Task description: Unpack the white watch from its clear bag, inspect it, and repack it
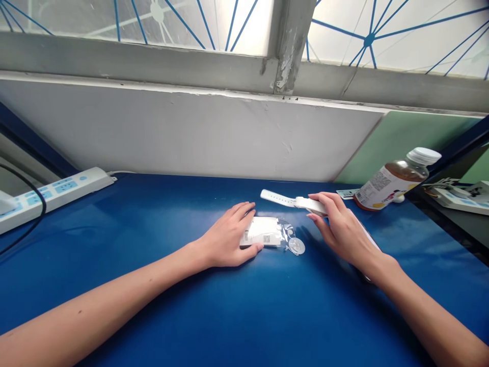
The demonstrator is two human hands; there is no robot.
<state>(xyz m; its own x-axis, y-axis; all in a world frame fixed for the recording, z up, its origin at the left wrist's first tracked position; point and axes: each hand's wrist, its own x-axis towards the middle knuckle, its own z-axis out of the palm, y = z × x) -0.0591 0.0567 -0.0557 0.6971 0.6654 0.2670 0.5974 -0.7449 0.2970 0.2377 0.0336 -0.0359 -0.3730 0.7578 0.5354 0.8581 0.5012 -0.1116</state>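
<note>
**Both hands down on the blue desk, one on a packet, one on a white strap**

Starting at nine o'clock, a white power strip lies along the back left edge of the blue desk, with a black cable curving past its near end. Toward the centre, the left hand rests palm down on a small white packet; its fingers are loosely together over the packet's left end, and the thumb presses against the near edge. A clear plastic wrapper with a round white disc lies just beside the packet at three o'clock, touching the desk. Next, the right hand holds a white strap-like device, fingers curled over its right end and pinching it, while the free end points to nine o'clock, just above the packet. Further right, at two o'clock, a bottle of brown liquid with a white cap leans tilted near the green wall panel, well apart from both hands.
</note>
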